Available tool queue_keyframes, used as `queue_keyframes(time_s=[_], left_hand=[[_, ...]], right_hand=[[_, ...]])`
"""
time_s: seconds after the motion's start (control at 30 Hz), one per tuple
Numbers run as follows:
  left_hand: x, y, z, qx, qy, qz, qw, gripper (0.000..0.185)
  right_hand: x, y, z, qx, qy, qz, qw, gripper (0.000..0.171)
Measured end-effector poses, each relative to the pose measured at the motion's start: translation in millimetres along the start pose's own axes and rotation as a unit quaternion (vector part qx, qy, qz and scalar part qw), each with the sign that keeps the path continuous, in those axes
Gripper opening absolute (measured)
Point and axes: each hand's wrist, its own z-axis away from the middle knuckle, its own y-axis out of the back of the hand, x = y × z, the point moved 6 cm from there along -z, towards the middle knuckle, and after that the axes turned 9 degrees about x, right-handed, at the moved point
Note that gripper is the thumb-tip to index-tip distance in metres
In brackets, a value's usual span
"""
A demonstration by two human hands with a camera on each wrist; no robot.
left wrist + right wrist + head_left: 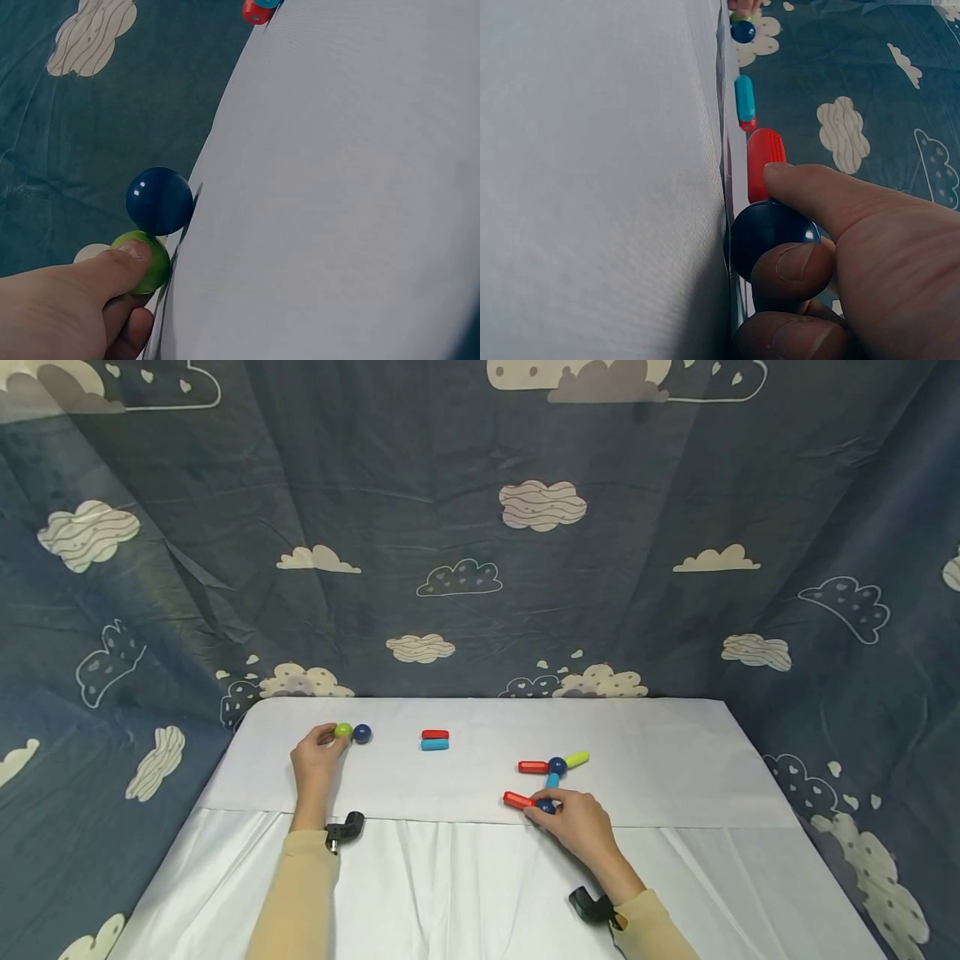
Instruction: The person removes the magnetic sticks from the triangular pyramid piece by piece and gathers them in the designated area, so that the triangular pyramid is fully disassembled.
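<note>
My left hand [318, 768] pinches a lime green ball [154, 262] between thumb and fingers at the back left of the table. Right beside it is a dark blue ball [159, 200]. My right hand [581, 827] grips the nearer dark blue ball [769, 238] of a figure made of rods and balls. A red rod [517, 799] sticks out of that ball to the left, with my thumb on it. From there a light blue rod [552, 781] leads to another dark blue ball [557, 766], which also bears a red rod [532, 767] and a yellow-green rod [577, 759].
Between the hands, farther back, a loose red rod [435, 734] and a light blue rod [434, 745] lie side by side. The white table [675, 777] ends against a dark blue cloud-patterned cloth [450, 527]. Both wrists carry a black camera mount [345, 830].
</note>
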Motion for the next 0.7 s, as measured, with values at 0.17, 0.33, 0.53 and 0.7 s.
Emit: queue_keyframes(time_s=[0.17, 0.33, 0.53, 0.7], left_hand=[[-1.3, 2.2, 2.1, 0.003, 0.005, 0.007, 1.0000, 0.045], [5.4, 13.7, 8.4, 0.055, -0.010, 0.061, 0.9966, 0.043], [51.4, 7.3, 50.1, 0.020, -0.119, 0.114, 0.9861, 0.031], [80.8, -45.4, 117.5, -0.191, -0.212, 0.066, 0.9563, 0.034]], right_hand=[[0.1, -1.2, 1.0, 0.000, 0.000, 0.000, 1.000, 0.032], [-0.9, -2.2, 1.8, 0.000, -0.001, -0.003, 1.000, 0.033], [-2.2, -1.1, 2.3, 0.001, -0.001, 0.000, 1.000, 0.034], [-3.0, -0.4, 1.5, 0.003, 0.001, 0.000, 1.000, 0.034]])
